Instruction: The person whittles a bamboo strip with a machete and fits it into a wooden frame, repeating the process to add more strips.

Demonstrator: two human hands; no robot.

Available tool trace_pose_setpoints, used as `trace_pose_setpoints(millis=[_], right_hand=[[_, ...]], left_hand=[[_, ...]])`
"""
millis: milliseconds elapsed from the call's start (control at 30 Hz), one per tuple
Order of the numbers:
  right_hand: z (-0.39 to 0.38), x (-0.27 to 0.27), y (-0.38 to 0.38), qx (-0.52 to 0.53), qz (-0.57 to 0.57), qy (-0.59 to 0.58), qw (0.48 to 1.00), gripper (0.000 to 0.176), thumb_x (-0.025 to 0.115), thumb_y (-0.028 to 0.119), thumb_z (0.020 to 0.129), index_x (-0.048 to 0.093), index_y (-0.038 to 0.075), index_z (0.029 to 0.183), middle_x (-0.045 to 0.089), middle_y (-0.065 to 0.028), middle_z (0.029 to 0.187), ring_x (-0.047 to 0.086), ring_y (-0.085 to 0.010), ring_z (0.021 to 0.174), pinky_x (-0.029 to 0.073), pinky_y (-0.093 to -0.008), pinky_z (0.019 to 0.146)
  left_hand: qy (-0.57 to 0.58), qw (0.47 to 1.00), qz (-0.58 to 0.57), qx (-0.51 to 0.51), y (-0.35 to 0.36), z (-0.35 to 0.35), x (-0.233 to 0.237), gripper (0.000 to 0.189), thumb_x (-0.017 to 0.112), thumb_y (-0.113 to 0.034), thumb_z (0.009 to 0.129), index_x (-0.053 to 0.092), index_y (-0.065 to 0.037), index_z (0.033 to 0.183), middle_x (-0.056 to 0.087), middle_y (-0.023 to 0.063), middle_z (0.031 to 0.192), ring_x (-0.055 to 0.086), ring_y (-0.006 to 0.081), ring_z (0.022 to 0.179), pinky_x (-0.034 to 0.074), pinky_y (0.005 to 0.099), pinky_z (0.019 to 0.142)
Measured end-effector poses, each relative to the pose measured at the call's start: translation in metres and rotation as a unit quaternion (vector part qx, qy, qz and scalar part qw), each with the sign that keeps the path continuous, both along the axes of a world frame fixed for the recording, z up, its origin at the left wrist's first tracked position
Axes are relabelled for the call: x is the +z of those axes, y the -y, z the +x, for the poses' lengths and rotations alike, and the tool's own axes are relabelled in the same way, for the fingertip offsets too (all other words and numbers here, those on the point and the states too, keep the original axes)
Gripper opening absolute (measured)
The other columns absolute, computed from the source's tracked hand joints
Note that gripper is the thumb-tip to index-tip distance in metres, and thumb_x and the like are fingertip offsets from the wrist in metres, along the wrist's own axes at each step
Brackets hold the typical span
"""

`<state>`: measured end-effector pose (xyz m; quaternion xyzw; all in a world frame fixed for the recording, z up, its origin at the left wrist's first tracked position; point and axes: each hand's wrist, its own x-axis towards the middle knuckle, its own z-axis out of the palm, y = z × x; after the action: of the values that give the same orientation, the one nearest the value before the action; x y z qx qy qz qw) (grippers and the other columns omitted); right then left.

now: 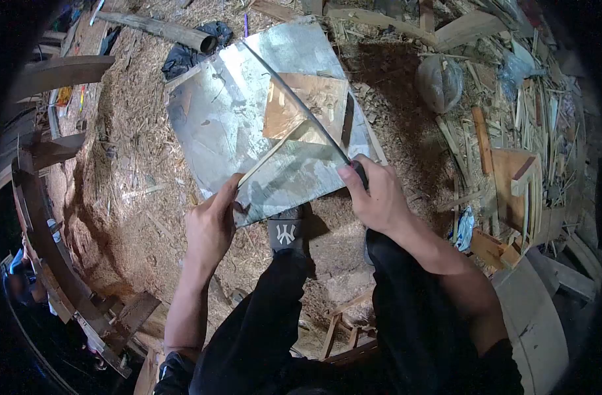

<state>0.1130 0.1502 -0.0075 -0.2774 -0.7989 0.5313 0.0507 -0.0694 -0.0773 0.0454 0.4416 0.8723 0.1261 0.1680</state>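
My right hand (374, 196) is closed round the dark handle of a long, narrow blade (289, 91), which slants up and left across the scene. In my left hand (212, 214), thumb and fingers pinch a thin pale wooden stick (269, 157). The stick's far end overlaps the middle of the blade in this view. Beneath both lies a flat grey metal-faced board (212, 148), tilted on the ground. On this board sits a square piece of thin brown wood (281, 108), partly behind the blade, with light scraps on it.
Wood shavings (136, 131) cover the ground. A clear plastic bag (439, 82) lies at upper right, near scattered wooden strips (541, 125). A pipe-like tube (162, 29) and black plastic (182, 62) lie at upper left. Curved timber (41, 224) runs along the left, with a person (24, 280) beyond.
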Motion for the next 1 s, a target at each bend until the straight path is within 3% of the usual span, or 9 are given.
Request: trace_pose_setpoints(millis=[133, 300, 433, 567, 633, 700, 800, 900, 1000], right_hand=[[-0.001, 0.028, -0.005, -0.001, -0.059, -0.034, 0.998, 0.047, 0.052, 0.041, 0.098, 0.055, -0.003, 0.082, 0.056, -0.0202, 0.057, 0.063, -0.0383, 0.056, 0.045, -0.0460, 0.055], [-0.002, 0.005, 0.000, 0.019, -0.010, 0.001, 1.000, 0.048, 0.052, 0.042, 0.099, 0.054, -0.003, 0.083, 0.057, -0.0197, 0.058, 0.061, -0.0356, 0.053, 0.045, -0.0438, 0.055], [-0.002, 0.020, -0.003, 0.013, -0.032, 0.005, 0.999, 0.047, 0.051, 0.042, 0.099, 0.054, -0.003, 0.085, 0.056, -0.0183, 0.057, 0.060, -0.0321, 0.052, 0.045, -0.0430, 0.054], [0.002, 0.024, -0.003, 0.023, -0.054, -0.067, 0.996, 0.046, 0.050, 0.041, 0.100, 0.056, -0.003, 0.089, 0.057, -0.0177, 0.058, 0.060, -0.0289, 0.053, 0.045, -0.0417, 0.053], [0.002, 0.002, 0.002, 0.019, -0.006, 0.003, 1.000, 0.048, 0.050, 0.042, 0.100, 0.056, -0.004, 0.089, 0.055, -0.0152, 0.056, 0.059, -0.0240, 0.052, 0.045, -0.0392, 0.052], [0.002, 0.002, 0.001, 0.012, 0.013, -0.022, 1.000, 0.048, 0.049, 0.042, 0.100, 0.056, -0.004, 0.087, 0.054, -0.0145, 0.055, 0.059, -0.0239, 0.051, 0.045, -0.0391, 0.052], [0.002, 0.022, -0.006, 0.029, -0.053, 0.025, 0.998, 0.049, 0.049, 0.042, 0.100, 0.055, -0.003, 0.084, 0.054, -0.0152, 0.054, 0.059, -0.0282, 0.050, 0.046, -0.0409, 0.052], [0.004, 0.020, -0.004, 0.023, -0.047, -0.061, 0.997, 0.049, 0.049, 0.042, 0.100, 0.054, -0.002, 0.081, 0.053, -0.0146, 0.053, 0.058, -0.0286, 0.048, 0.045, -0.0412, 0.051], [0.003, 0.002, 0.000, 0.032, -0.014, 0.019, 0.999, 0.048, 0.050, 0.042, 0.100, 0.054, -0.002, 0.081, 0.053, -0.0147, 0.053, 0.056, -0.0254, 0.046, 0.042, -0.0401, 0.049]], left_hand=[[0.003, 1.000, 0.017, 0.004, 0.002, 0.000, -0.004, 0.049, 0.058, 0.004, 0.083, 0.059, -0.017, 0.128, 0.068, 0.0170, 0.079, 0.068, 0.0342, 0.067, 0.054, 0.0423, 0.058], [0.005, 1.000, 0.000, 0.011, 0.001, 0.001, -0.002, 0.049, 0.058, 0.004, 0.082, 0.059, -0.016, 0.127, 0.067, 0.0176, 0.079, 0.068, 0.0358, 0.069, 0.053, 0.0430, 0.058], [-0.005, 0.999, 0.031, 0.004, 0.002, 0.001, -0.006, 0.050, 0.058, 0.004, 0.082, 0.059, -0.016, 0.127, 0.067, 0.0177, 0.078, 0.067, 0.0360, 0.068, 0.053, 0.0436, 0.058], [0.011, 1.000, -0.003, 0.012, 0.004, 0.003, -0.003, 0.051, 0.057, 0.004, 0.083, 0.057, -0.016, 0.129, 0.067, 0.0180, 0.080, 0.068, 0.0364, 0.069, 0.053, 0.0441, 0.058], [0.001, 1.000, -0.012, 0.008, 0.001, 0.001, -0.002, 0.051, 0.057, 0.004, 0.083, 0.057, -0.017, 0.129, 0.067, 0.0181, 0.081, 0.068, 0.0364, 0.070, 0.053, 0.0442, 0.058], [-0.007, 1.000, -0.014, 0.007, 0.001, 0.002, -0.002, 0.051, 0.057, 0.005, 0.082, 0.057, -0.016, 0.129, 0.068, 0.0186, 0.081, 0.068, 0.0367, 0.070, 0.053, 0.0443, 0.059], [0.017, 1.000, 0.000, 0.019, 0.000, 0.003, -0.001, 0.051, 0.057, 0.005, 0.082, 0.057, -0.016, 0.129, 0.067, 0.0192, 0.082, 0.068, 0.0371, 0.071, 0.053, 0.0443, 0.059], [0.031, 0.998, -0.034, 0.035, -0.001, 0.004, 0.001, 0.052, 0.057, 0.005, 0.082, 0.057, -0.016, 0.129, 0.068, 0.0197, 0.084, 0.068, 0.0377, 0.072, 0.054, 0.0440, 0.060], [0.001, 1.000, -0.024, 0.014, 0.000, 0.002, 0.000, 0.052, 0.057, 0.006, 0.082, 0.058, -0.015, 0.129, 0.069, 0.0182, 0.083, 0.069, 0.0369, 0.072, 0.054, 0.0433, 0.060]])
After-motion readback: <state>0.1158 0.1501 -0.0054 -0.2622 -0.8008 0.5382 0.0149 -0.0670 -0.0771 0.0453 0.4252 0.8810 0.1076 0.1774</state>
